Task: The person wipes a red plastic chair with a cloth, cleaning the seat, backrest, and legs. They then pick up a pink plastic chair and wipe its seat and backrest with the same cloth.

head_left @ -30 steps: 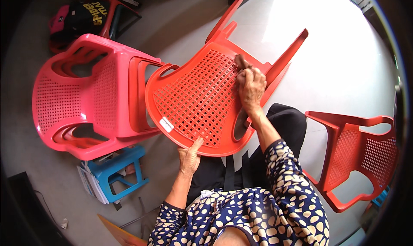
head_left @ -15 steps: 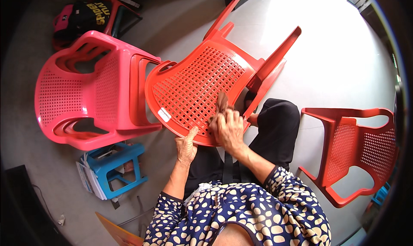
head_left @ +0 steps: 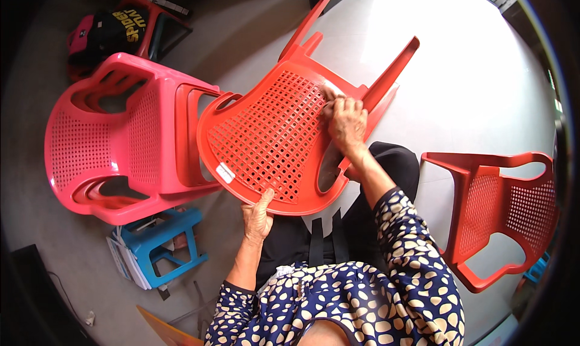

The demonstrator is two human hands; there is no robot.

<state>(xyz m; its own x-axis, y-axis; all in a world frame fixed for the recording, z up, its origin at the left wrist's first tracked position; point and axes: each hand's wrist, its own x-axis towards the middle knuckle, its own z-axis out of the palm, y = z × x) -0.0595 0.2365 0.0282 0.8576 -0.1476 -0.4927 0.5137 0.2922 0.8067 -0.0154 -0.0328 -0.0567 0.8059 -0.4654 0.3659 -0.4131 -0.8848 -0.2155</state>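
A red plastic armchair (head_left: 311, 192) with a grid of holes in its back lies tipped in front of me, its legs pointing away. My left hand (head_left: 258, 218) grips the near rim of the backrest, thumb on top and fingers underneath. A white label (head_left: 225, 172) is stuck on the rim left of that hand. In my right hand (head_left: 348, 125) is a bunched brown cloth (head_left: 330, 99), pressed to the chair near the far right end of the perforated panel. The cloth is partly hidden by my fingers.
Stacked pink and red chairs (head_left: 144, 137) lie against the chair's left side. Below them stands a blue stool (head_left: 160, 249) with papers beside it. Another red chair (head_left: 480, 216) lies at the right. A dark bag (head_left: 121, 32) sits on a chair at the far left.
My right hand has slid the cloth away from me and to the right, along the chair's right side. My left hand keeps its hold on the rim.
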